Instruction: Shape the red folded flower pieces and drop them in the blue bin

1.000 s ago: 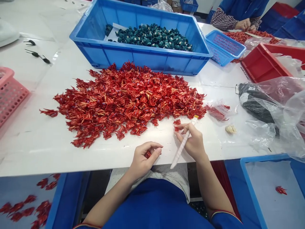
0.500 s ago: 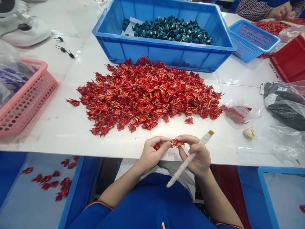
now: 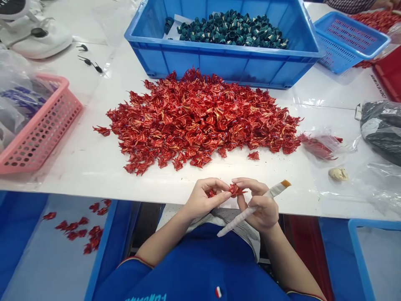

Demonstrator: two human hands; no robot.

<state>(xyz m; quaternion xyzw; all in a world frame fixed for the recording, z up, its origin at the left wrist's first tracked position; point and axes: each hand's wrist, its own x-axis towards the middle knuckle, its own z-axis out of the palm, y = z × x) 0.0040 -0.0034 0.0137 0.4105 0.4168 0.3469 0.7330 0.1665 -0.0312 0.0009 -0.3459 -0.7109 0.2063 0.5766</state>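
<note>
Between the fingertips of my left hand [image 3: 208,196] and my right hand [image 3: 260,202] is a small red spiky piece [image 3: 235,190], pinched from both sides above the table's front edge. More red shows inside the curled fingers of my left hand. A brush [image 3: 239,220] with a white wrapped handle lies across my right hand, tucked in its fingers, its brown bristles pointing up to the right. Beyond my hands a large heap of similar red pieces [image 3: 200,121] covers the white table, and a single red piece [image 3: 253,156] lies at the heap's near edge.
Behind the heap stands a blue bin [image 3: 232,62] of dark green pieces. A pink basket [image 3: 40,121] is on the left, a blue basket [image 3: 351,42] at the back right. Plastic-wrapped items [image 3: 384,129] lie right. Below left, a blue tray [image 3: 94,267] holds several red pieces.
The red piece between my fingertips has been turned, and the brush has tilted a little flatter. The whole view has shifted slightly.
</note>
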